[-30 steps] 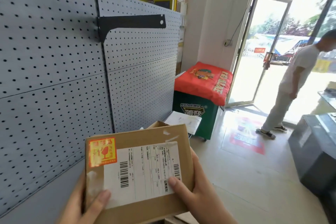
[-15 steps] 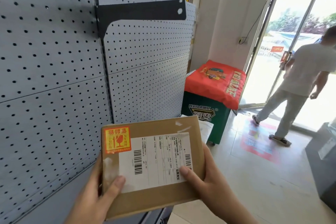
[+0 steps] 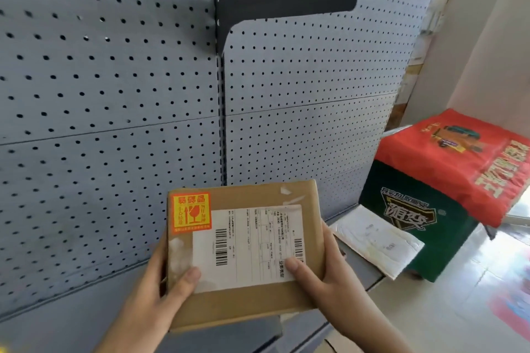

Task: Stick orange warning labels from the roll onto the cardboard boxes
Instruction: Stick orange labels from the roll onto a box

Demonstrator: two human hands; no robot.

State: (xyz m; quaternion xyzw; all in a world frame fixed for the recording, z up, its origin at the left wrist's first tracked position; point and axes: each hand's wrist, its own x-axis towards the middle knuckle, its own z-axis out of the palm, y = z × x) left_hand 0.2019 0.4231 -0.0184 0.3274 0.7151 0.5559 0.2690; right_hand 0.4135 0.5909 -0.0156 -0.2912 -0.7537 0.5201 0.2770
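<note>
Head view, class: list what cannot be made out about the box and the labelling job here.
- Label roll: nowhere in frame.
- Cardboard box underside and back: hidden by the box itself.
- Shipping label small print: too small and blurred.
- Left hand and right hand fingers: behind the box, only thumbs show.

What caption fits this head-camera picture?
Both hands, left and right, hold a cardboard box bearing an orange warning label.

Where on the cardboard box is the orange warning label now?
In the head view, the orange warning label sits in the upper left corner of the cardboard box, overlapping the white shipping label.
</note>
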